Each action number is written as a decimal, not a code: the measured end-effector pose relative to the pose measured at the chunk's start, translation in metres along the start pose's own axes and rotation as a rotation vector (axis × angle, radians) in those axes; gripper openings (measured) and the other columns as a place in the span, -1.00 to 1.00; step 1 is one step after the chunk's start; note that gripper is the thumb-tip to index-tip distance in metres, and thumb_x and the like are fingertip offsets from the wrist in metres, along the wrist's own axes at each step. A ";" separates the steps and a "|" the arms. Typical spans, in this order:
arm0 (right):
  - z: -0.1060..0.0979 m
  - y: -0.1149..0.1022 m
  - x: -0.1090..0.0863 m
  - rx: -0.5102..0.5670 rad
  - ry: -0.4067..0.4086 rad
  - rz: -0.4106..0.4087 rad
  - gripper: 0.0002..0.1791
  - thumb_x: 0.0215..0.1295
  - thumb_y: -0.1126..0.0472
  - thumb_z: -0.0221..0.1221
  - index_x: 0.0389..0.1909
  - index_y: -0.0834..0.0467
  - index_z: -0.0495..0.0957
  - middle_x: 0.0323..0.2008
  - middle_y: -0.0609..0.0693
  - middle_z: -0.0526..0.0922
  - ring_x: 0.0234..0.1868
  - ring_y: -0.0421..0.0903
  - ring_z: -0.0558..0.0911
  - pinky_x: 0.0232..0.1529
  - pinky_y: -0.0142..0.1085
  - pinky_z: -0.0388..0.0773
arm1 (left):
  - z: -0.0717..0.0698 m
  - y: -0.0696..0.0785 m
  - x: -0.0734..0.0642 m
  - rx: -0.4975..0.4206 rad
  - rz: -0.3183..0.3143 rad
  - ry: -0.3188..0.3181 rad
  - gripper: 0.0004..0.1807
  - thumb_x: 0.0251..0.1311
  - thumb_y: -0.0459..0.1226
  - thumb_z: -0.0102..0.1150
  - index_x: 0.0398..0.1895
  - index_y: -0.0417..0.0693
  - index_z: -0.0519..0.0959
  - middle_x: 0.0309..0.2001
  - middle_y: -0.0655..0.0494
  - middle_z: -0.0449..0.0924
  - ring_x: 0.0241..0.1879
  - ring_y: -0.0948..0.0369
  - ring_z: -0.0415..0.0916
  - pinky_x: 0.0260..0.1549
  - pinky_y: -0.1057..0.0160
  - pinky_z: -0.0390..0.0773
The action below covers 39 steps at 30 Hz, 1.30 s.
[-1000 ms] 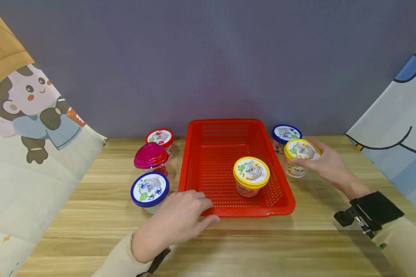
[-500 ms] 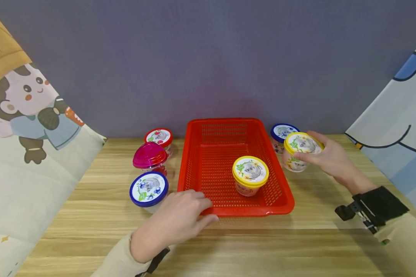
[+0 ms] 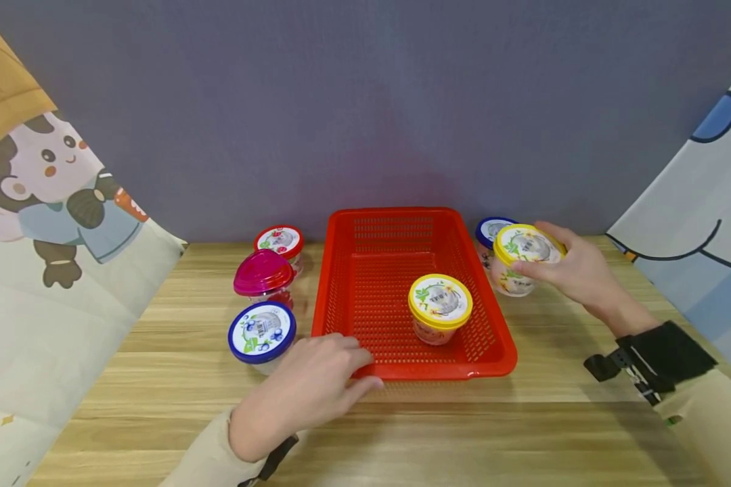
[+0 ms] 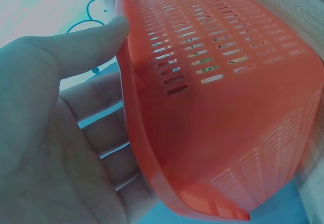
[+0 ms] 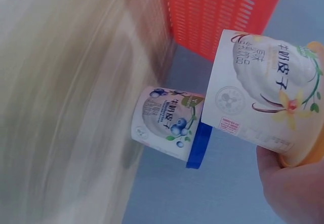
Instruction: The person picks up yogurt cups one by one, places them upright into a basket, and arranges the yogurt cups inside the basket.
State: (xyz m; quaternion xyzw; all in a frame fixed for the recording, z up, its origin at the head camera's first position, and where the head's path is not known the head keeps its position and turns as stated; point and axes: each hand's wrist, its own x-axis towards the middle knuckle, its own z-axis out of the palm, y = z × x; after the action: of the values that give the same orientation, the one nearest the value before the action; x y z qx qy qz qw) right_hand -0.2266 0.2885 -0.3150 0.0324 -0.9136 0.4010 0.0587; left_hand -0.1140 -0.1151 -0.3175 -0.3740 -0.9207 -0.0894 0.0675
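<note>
My right hand [image 3: 575,267] grips a yellow-lidded yogurt cup [image 3: 518,270] by its lid, to the right of the red basket [image 3: 365,372]. The right wrist view shows that cup raised off the table, near a blue-lidded cup [image 5: 169,125] that stands behind it. My left hand [image 3: 307,389] holds the basket's near left rim, the thumb [image 4: 96,44] on the outside and the fingers reaching behind the rim. Inside the basket, towards its near right corner, sits a second yellow-lidded cup [image 3: 440,308], upright.
Left of the basket stand a red-lidded cup [image 3: 280,242], a clear cup with a domed pink lid [image 3: 263,274] and a blue-lidded cup [image 3: 262,331], close to my left forearm. A grey wall [image 3: 365,108] rises behind the wooden table [image 3: 438,439].
My right hand has lifted the yellow-lidded cup and moved it slightly back, so it now covers more of the blue-lidded cup behind. The left hand and basket stay in place.
</note>
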 end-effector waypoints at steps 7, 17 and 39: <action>-0.001 -0.008 0.000 0.006 -0.010 -0.004 0.14 0.19 -0.13 0.43 0.61 0.19 0.00 0.42 0.37 0.25 0.29 0.23 0.28 0.03 -0.14 0.33 | 0.000 0.000 0.000 0.002 0.000 0.004 -0.75 0.33 0.03 0.28 -0.27 0.10 0.73 -0.47 0.32 0.54 -0.48 0.33 0.44 -0.50 0.32 0.43; -0.001 -0.018 0.003 0.016 -0.002 -0.034 0.11 0.19 -0.12 0.43 0.60 0.18 0.03 0.52 0.32 0.14 0.38 0.25 0.20 0.23 0.26 0.27 | 0.000 0.000 0.000 -0.002 -0.006 -0.004 -0.75 0.33 0.04 0.28 -0.27 0.10 0.73 -0.46 0.31 0.55 -0.47 0.33 0.45 -0.49 0.32 0.44; -0.016 -0.040 0.005 -0.016 0.004 -0.069 0.07 0.18 -0.15 0.42 0.60 0.06 0.09 0.53 0.18 0.17 0.34 0.14 0.25 -0.09 -0.42 0.34 | -0.002 0.002 0.000 0.013 -0.009 -0.003 -0.75 0.33 0.03 0.27 -0.28 0.10 0.72 -0.46 0.30 0.55 -0.46 0.30 0.48 -0.48 0.29 0.46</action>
State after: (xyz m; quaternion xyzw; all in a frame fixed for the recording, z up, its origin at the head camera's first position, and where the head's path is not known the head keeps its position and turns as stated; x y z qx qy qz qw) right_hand -0.2256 0.2730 -0.2743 0.0626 -0.9150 0.3916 0.0748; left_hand -0.1124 -0.1140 -0.3153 -0.3695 -0.9230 -0.0832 0.0680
